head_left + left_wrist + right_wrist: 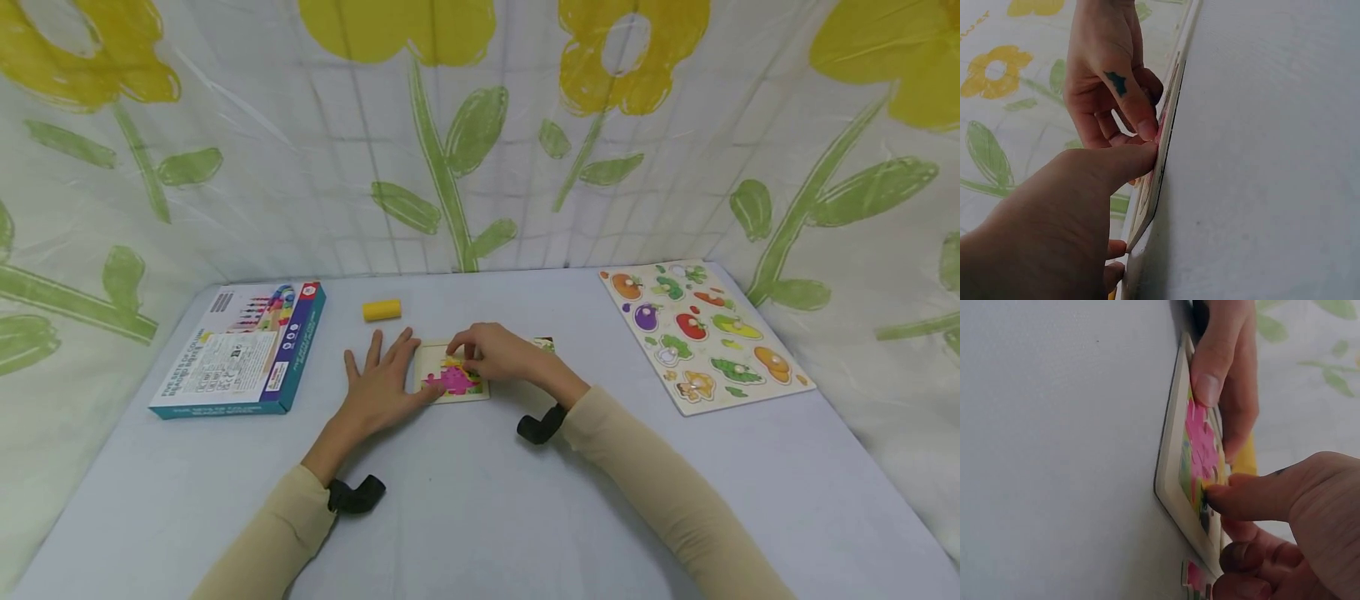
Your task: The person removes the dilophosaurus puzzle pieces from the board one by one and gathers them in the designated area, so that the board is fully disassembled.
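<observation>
A small jigsaw puzzle in a pale wooden tray [425, 360] lies flat on the table, with joined pink pieces [1200, 440] showing inside it. My left hand [381, 387] rests at the tray's left side, fingers spread and fairly straight, its thumb lying on the puzzle. Over the tray's right part, my right hand [495, 352] pinches a jigsaw piece [1204, 492] with yellow and dark colouring at the picture's surface; the fingers partly hide it. A loose pink jigsaw piece [1194, 575] lies outside the tray, near the right hand.
A yellow cylinder [382, 310] lies behind the left hand. At the left is a blue-and-white box [240, 350]. A vegetable puzzle board [705, 333] lies at the right. More puzzle parts [545, 342] show behind the right wrist. A flowered curtain [300, 167] hangs behind the table.
</observation>
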Demonstrator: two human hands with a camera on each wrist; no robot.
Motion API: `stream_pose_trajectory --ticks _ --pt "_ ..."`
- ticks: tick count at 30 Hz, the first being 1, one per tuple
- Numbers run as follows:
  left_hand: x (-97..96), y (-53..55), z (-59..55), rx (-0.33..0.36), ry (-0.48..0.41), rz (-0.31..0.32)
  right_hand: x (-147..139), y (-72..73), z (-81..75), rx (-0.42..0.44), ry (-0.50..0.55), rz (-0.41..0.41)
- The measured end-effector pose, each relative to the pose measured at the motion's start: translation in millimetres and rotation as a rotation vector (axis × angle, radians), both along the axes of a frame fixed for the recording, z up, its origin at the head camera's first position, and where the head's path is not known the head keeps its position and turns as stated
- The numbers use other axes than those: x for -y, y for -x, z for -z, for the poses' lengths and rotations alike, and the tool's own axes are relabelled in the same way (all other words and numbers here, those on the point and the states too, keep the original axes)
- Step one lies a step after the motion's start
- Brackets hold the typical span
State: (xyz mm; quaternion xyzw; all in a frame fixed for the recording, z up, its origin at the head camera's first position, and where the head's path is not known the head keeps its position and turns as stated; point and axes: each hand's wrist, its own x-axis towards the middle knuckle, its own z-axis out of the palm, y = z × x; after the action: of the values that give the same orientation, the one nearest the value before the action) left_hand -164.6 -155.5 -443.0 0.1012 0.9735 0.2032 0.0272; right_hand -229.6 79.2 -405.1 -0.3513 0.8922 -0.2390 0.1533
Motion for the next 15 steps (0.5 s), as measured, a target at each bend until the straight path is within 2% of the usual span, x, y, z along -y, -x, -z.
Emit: stream_pose_trajectory --ticks 15 --pt "-0.4 0.2 -0.2 0.015 -0.001 -0.001 3.0 -4.6 4.5 -0.053 0.122 0.029"
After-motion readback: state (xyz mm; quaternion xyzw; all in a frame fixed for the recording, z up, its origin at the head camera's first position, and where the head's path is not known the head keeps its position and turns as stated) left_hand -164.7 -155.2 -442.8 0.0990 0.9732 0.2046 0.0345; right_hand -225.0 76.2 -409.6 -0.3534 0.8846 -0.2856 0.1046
